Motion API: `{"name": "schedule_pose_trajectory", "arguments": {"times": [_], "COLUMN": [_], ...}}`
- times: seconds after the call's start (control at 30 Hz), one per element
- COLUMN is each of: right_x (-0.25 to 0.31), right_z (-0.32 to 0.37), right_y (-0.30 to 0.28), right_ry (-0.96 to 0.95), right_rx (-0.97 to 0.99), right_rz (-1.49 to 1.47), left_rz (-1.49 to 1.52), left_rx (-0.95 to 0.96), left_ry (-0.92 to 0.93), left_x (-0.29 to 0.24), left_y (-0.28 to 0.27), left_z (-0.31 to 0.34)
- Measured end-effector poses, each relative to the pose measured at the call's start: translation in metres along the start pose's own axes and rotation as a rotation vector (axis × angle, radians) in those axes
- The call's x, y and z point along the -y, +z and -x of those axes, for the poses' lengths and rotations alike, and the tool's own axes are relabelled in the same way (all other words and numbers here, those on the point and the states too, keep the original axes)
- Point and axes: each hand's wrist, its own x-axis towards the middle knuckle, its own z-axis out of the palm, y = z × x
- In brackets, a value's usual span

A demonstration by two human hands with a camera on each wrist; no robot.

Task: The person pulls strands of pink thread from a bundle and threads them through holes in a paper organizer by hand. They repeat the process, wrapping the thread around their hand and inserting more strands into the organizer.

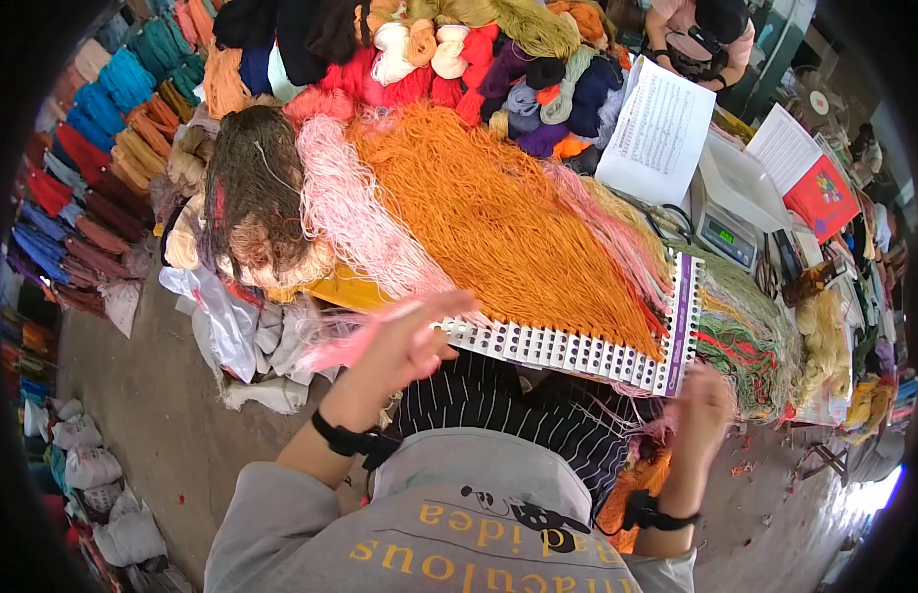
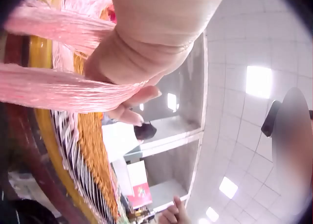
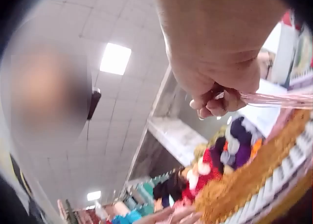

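My left hand holds a bundle of pink thread near the left end of a row of white punched cards. In the left wrist view the bundle runs through the bend of thumb and fingers, its strands trailing to the left. Curled fingers of my right hand grip thin pink strands, just past a purple-striped punched strip. Orange threads fan out from the cards across the table, with a pale pink hank lying along their left side.
Balls and hanks of coloured yarn are heaped at the back. To the right stand a digital scale, a printed sheet and a red booklet. A plastic bag hangs at the left. Another person is at the far right.
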Motion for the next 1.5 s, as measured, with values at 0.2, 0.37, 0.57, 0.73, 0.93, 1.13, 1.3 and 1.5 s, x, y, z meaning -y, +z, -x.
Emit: {"name": "schedule_pose_trajectory", "arguments": {"times": [0.2,0.37,0.57,0.73,0.93,1.13,1.3,1.5], "right_x": [-0.016,-0.038,-0.044,-0.044,-0.046,-0.048,-0.04,-0.056], "right_z": [-0.029,-0.048,-0.045,-0.042,-0.044,-0.059,-0.068,-0.065], "right_y": [0.101,0.129,0.135,0.136,0.134,0.13,0.127,0.127], "right_ry": [-0.106,-0.038,-0.028,-0.176,-0.387,-0.154,0.068,-0.076], "right_rx": [0.347,0.39,0.265,0.228,0.285,0.46,0.596,0.531], "right_rz": [0.059,0.006,0.108,0.273,0.337,0.198,0.044,0.274], "left_rz": [-0.104,-0.145,-0.764,-0.727,-0.621,-0.696,-0.783,-1.282], "left_rx": [-0.095,-0.062,-0.206,-0.197,-0.184,-0.172,-0.265,-0.23], "left_ry": [-0.407,-0.3,-0.073,-0.093,-0.171,-0.286,-0.281,0.443], "left_x": [0.037,0.052,0.062,0.063,0.057,0.057,0.05,0.066], "left_y": [0.028,0.021,0.042,0.033,0.032,0.026,0.039,-0.011], "left_z": [-0.015,-0.03,-0.041,-0.043,-0.049,-0.06,-0.052,-0.056]}}
